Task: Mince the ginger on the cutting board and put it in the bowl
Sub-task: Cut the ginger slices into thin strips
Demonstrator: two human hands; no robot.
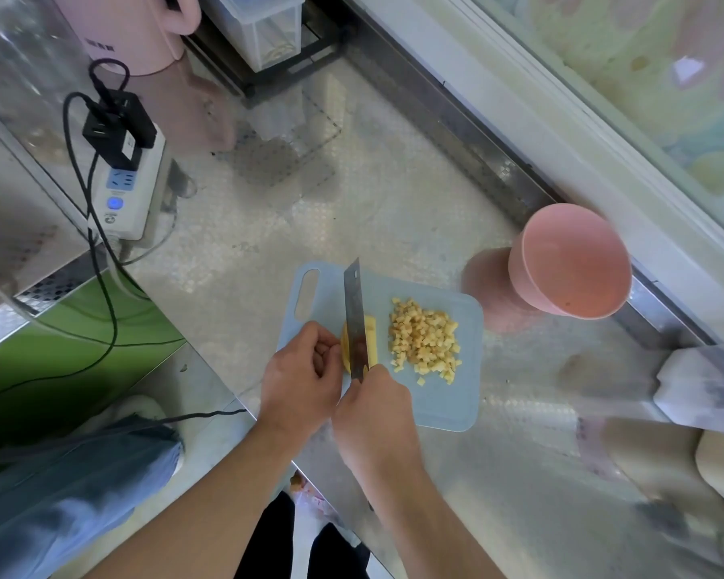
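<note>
A pale blue cutting board (444, 394) lies on the steel counter. On its right half sits a pile of small diced ginger cubes (425, 338). An uncut yellow ginger piece (370, 340) lies at the board's left, with a cleaver blade (355, 315) standing edge-down across it. My right hand (375, 415) grips the cleaver's handle. My left hand (304, 376) pinches the ginger piece from the left, fingertips against the blade's side. An empty pink bowl (573, 261) stands on the counter just beyond the board's far right corner.
A white power strip (128, 190) with black plugs and trailing cables sits at the left. A pink kettle (134, 31) and a clear plastic box (264, 27) stand at the back. The counter's edge runs diagonally under my arms.
</note>
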